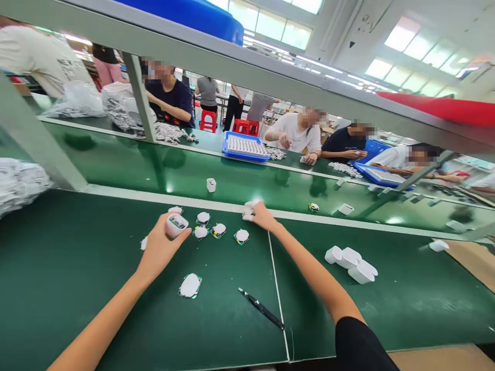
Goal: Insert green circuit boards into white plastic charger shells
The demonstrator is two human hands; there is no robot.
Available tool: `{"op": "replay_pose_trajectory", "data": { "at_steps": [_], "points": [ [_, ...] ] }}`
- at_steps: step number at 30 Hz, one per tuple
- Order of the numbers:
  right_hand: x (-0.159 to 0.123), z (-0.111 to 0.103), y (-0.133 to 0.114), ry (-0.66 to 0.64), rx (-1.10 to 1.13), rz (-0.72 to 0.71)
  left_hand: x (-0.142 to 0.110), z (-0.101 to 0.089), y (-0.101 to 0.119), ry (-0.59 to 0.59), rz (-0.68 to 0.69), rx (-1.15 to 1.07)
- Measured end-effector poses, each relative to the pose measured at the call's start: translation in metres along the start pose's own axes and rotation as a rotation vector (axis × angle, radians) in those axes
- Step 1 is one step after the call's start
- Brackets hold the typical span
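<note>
My left hand (157,247) is closed around a white plastic housing (177,225), its open end facing up with a green circuit board showing inside. My right hand (263,215) reaches to the bench's far edge, its fingers closed on a small white piece (247,212) that is partly hidden and blurred. Between the hands lie several circuit boards (219,230) with round white pads on top. Closer to me is another padded circuit board (190,286). Black tweezers (262,308) rest on the green bench (127,330) below my right forearm.
Several empty white housings (353,263) lie at the right. Beyond the pale ledge (371,225), a green belt (174,178) carries a white housing (211,185) and other parts. Co-workers sit across it by blue trays (245,148). A shelf beam (270,85) crosses overhead; plastic bags (21,183) sit left.
</note>
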State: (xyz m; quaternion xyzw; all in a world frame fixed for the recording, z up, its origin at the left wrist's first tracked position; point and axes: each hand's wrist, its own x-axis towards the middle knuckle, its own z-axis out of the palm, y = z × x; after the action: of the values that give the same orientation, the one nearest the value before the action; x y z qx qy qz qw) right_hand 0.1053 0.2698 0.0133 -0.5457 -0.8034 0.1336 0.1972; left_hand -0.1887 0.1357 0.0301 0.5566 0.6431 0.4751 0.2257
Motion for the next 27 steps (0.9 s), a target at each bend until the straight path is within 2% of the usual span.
{"op": "replay_pose_trajectory", "data": {
  "at_steps": [3, 9, 12, 15, 19, 23, 27],
  "points": [
    [-0.018, -0.016, 0.017, -0.065, -0.078, 0.066, -0.004, -0.002, 0.000, -0.005, -0.048, -0.015],
    [-0.034, -0.100, 0.089, 0.139, -0.286, 0.513, -0.013, 0.002, -0.013, -0.009, -0.143, -0.007],
    [-0.038, -0.107, 0.100, 0.157, -0.330, 0.575, -0.013, 0.006, -0.021, 0.064, -0.138, -0.073],
    [-0.042, -0.085, 0.084, 0.107, -0.325, 0.455, -0.010, 0.006, -0.022, 0.141, -0.091, -0.155],
    [-0.067, -0.054, 0.042, -0.014, -0.279, 0.208, -0.009, 0.000, -0.011, 0.141, 0.053, -0.104],
    [-0.131, -0.047, -0.006, -0.066, -0.266, 0.055, -0.012, -0.002, 0.005, 0.084, 0.026, -0.023],
    [-0.202, -0.033, -0.053, -0.189, -0.278, -0.092, -0.017, 0.003, 0.019, 0.033, 0.028, -0.020]
  ]
}}
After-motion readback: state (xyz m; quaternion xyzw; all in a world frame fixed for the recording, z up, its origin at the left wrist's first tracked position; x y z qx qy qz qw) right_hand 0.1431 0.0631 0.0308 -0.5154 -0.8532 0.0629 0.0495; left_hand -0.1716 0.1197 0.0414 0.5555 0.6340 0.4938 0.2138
